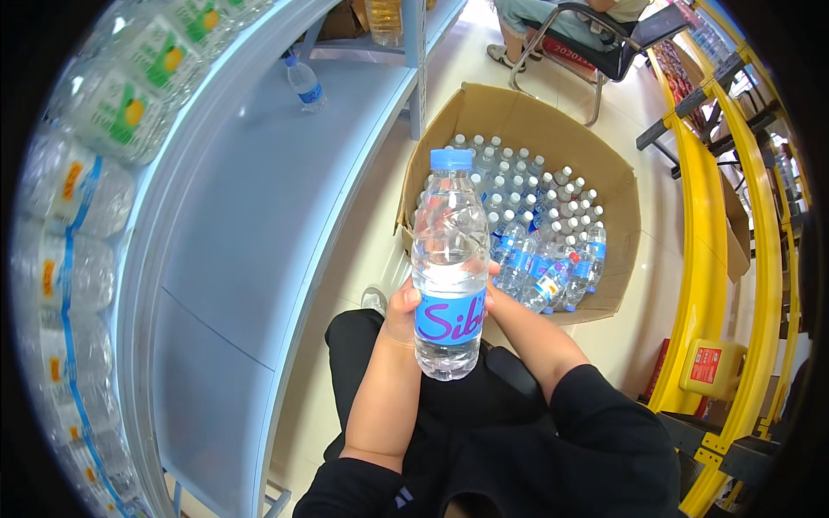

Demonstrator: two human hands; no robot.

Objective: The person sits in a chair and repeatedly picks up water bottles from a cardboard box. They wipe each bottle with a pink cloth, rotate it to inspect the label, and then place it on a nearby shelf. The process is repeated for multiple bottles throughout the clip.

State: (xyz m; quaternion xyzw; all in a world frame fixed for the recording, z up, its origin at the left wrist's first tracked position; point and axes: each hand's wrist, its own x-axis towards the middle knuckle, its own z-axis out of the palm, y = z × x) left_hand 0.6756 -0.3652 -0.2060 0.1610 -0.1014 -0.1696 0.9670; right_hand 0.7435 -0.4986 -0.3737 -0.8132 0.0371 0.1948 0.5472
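Note:
A clear plastic water bottle (451,259) with a blue cap and a blue label stands upright in front of me, partly filled. My left hand (403,311) grips its lower left side, thumb beside the label. On the bottle's right side rests my right hand (493,285), mostly hidden behind it, with fingertips showing. Beyond the bottle is an open cardboard box (615,259) holding several plastic bottles, many upright with white caps and some lying tilted at the near side. Another blue-capped bottle (304,84) stands on the blue-grey metal shelf (239,213) to the left.
Packs of bottled drinks (90,213) line the upper shelf at far left. Yellow metal racking (699,259) runs along the right, with a yellow jug (712,368) by it. A seated person (570,22) is on a black chair (592,48) beyond the box.

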